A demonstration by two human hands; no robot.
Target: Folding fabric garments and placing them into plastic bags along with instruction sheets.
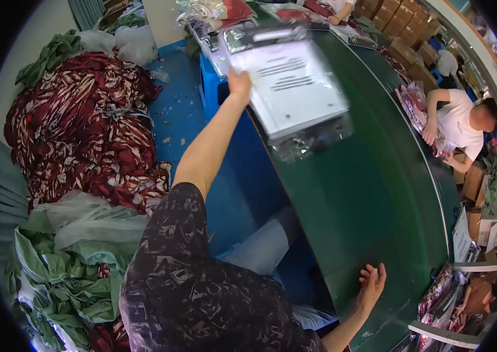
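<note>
My left arm reaches far forward over the left edge of the green table (371, 193). My left hand (240, 85) grips the left edge of a clear plastic packaging bag (295, 88) with a white printed panel and a handle-like slot at its top. The bag is slightly blurred and hangs above the table, its loose clear end nearest me; whether it is one bag or a stack I cannot tell. Down at the right, my right hand (371, 284) is over the near part of the table, fingers apart and a little bent, holding nothing.
A blue plastic stool (210, 88) stands left of the table, bearing more bagged items. Heaps of dark red patterned fabric (84, 129) and green cloth (72, 276) lie on the left. Across the table a person in white (465, 123) handles bagged goods; cardboard boxes (398, 20) are stacked behind.
</note>
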